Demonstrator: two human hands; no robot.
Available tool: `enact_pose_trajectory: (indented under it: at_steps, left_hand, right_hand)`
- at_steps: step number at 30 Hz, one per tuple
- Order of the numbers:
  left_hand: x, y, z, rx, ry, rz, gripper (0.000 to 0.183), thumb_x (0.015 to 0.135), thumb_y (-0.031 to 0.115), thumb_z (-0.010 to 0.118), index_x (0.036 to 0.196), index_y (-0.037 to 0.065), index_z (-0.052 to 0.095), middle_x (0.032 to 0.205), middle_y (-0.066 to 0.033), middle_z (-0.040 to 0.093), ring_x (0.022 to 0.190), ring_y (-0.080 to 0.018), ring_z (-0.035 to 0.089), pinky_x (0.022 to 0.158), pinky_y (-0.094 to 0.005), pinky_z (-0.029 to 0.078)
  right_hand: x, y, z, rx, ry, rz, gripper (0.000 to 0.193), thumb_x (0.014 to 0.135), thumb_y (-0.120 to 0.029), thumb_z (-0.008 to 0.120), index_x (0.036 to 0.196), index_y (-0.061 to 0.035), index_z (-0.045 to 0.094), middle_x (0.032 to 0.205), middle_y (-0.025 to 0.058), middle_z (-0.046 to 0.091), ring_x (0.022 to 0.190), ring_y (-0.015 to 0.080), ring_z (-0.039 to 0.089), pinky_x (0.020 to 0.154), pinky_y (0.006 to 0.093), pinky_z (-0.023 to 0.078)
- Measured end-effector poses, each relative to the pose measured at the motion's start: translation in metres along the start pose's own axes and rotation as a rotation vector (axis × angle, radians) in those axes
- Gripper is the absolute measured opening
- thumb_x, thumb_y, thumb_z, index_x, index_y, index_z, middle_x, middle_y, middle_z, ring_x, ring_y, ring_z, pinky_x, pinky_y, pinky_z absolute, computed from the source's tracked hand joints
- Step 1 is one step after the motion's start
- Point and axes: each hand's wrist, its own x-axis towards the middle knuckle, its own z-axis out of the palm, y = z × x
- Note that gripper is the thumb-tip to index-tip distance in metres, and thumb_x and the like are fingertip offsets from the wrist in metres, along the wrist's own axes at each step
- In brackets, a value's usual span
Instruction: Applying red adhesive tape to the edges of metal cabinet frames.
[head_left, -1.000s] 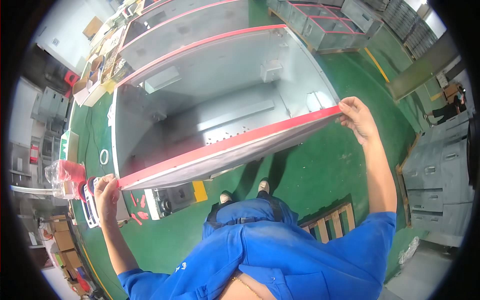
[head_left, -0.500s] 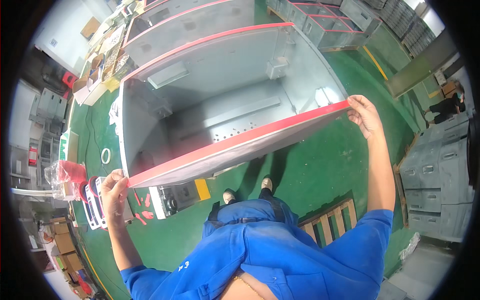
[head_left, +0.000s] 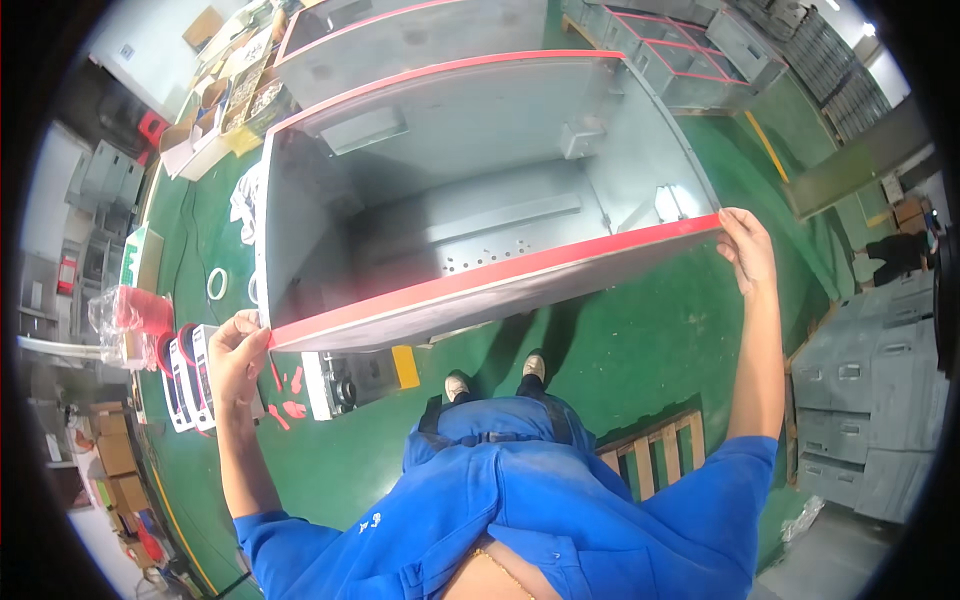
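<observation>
A large grey metal cabinet (head_left: 490,120) lies with its open side up in front of me. Red tape (head_left: 500,273) runs along its near rim from corner to corner, and another red strip lines the far rim. At the near left corner, my left hand (head_left: 238,355) pinches the tape's end between thumb and fingers. My right hand (head_left: 748,250) pinches the other end at the near right corner. Inside the cabinet are a long rail (head_left: 510,225) and a row of small holes. I cannot tell how firmly the tape sticks to the rim.
More grey cabinets (head_left: 410,55) stand beyond this one, and others (head_left: 860,390) are stacked at right. A wooden pallet (head_left: 655,450) lies by my right side. Left on the green floor are a tape roll (head_left: 217,284), red scraps (head_left: 293,409) and a boxy device (head_left: 345,385).
The whole view has turned slightly, so the cabinet appears shifted right. Both hands keep their pinch at the two ends of the red tape.
</observation>
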Motion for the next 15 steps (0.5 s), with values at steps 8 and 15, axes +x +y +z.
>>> enact_pose_trajectory:
  at_steps: [8,15]
  left_hand:
    - [-0.003,0.005,0.007,-0.016,0.045,-0.022,0.01,0.074,-0.004,0.06,0.074,0.003,0.053,0.072,-0.0007,0.053,0.043,-0.0007,0.037,0.036,-0.0154,0.023]
    - [-0.005,0.01,0.01,0.064,0.088,-0.048,0.01,0.072,0.0,0.063,0.073,0.004,0.054,0.065,0.0026,0.05,0.045,-0.0005,0.038,0.038,-0.0159,0.023]
  right_hand:
    - [-0.046,0.005,0.052,-0.618,0.389,-0.804,0.025,0.083,-0.009,0.056,0.106,-0.0006,0.055,0.106,0.0108,0.055,0.099,0.0231,0.052,0.084,0.0331,0.042]
    - [-0.09,0.01,0.115,-0.837,0.022,-1.206,0.043,0.074,-0.004,0.056,0.116,0.0017,0.049,0.12,0.0173,0.049,0.114,0.0337,0.045,0.097,0.0437,0.032]
